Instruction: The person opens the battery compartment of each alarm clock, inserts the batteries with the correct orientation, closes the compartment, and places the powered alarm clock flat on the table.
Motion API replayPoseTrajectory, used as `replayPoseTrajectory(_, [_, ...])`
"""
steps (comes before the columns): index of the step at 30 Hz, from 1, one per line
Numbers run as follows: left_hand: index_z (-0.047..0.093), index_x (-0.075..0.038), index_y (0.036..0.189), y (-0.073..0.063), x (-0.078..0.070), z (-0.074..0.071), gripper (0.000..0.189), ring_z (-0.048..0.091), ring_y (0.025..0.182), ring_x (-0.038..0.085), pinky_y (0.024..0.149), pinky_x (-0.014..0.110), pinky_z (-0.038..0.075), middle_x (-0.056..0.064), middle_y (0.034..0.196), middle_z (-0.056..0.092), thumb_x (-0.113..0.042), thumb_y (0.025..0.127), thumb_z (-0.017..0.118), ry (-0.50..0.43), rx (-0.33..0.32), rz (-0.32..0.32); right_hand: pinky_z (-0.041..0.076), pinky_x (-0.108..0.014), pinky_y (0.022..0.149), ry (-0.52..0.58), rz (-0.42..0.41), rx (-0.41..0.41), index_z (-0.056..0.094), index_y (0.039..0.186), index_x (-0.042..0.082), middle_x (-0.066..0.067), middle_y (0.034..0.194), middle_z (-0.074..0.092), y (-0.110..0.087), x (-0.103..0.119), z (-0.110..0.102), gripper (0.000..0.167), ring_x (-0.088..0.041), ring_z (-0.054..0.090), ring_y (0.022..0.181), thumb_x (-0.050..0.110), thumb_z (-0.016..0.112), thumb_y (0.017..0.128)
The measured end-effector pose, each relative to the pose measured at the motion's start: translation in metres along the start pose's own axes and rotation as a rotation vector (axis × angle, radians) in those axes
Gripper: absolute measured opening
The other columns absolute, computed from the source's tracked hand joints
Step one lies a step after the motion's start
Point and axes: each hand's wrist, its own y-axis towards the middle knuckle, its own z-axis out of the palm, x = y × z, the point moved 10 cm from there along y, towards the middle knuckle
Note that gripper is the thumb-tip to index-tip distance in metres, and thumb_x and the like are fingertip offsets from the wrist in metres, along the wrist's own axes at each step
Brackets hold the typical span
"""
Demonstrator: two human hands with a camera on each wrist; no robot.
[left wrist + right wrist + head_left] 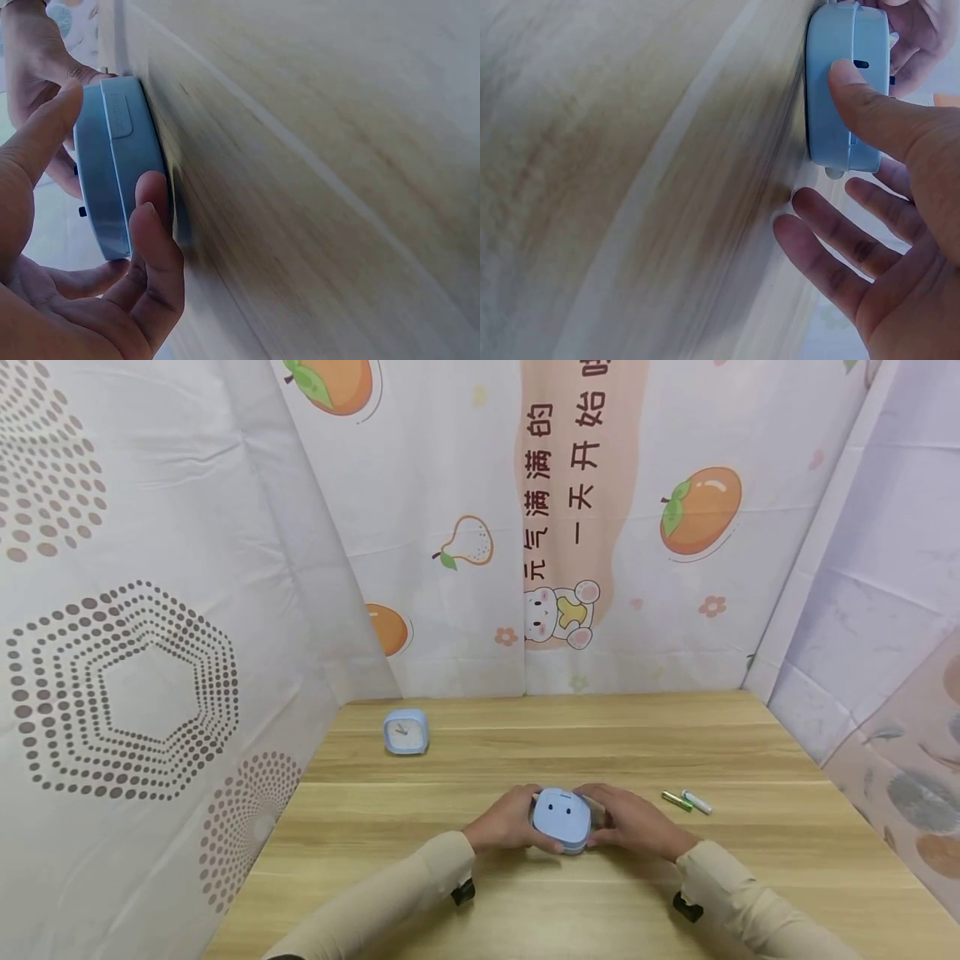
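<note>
A light blue alarm clock (562,818) with rounded corners lies back up, two black knobs on its upper side. My left hand (514,823) grips its left side, with the thumb and curled fingers around the edge. From the right, my right hand (637,823) holds it with the thumb on the near side wall; in the right wrist view some of this hand's fingers (821,259) spread off the case. A wide button (118,114) shows on the clock's side in the left wrist view. Its dial is hidden, facing the table.
Another light blue clock (406,732) stands at the back left, dial forward. Two batteries, one green (677,801) and one white (697,802), lie right of my right hand. Printed curtains (450,485) enclose the wooden table (585,910) at the back and sides.
</note>
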Motion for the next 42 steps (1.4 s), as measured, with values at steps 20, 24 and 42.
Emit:
replayPoseTrajectory(20, [0.058,-0.002,0.133,0.000,0.015,-0.005,0.085,0.057,0.089,0.012,0.077,0.029,0.051,-0.001,0.103,0.062,-0.041,0.069,0.097,-0.002,-0.047,-0.118,0.043,-0.025,0.063,-0.057,0.060,-0.030,0.064,0.139,0.018,0.013,0.086,0.061,0.001,-0.014,-0.004,0.048,-0.004,0.048,0.072,0.024,0.076,0.094])
replayPoseTrajectory(24, [0.060,-0.003,0.131,0.000,0.018,-0.009,0.082,0.058,0.087,0.012,0.075,0.029,0.051,-0.001,0.102,0.063,-0.040,0.068,0.097,0.006,-0.045,-0.139,0.043,-0.024,0.061,-0.062,0.076,-0.040,0.067,0.135,0.020,0.016,0.083,0.057,0.002,-0.017,-0.004,0.044,-0.004,0.047,0.072,0.025,0.077,0.093])
replayPoseTrajectory(42, [0.074,-0.007,0.117,0.002,0.022,-0.027,0.048,0.062,0.079,0.010,0.071,0.029,0.053,-0.004,0.085,0.068,-0.022,0.076,0.094,-0.031,-0.073,-0.109,0.053,-0.032,0.078,0.030,0.068,-0.128,0.074,0.114,0.013,0.005,0.102,0.076,-0.005,-0.020,-0.008,0.029,-0.012,0.067,0.093,0.026,0.082,0.089])
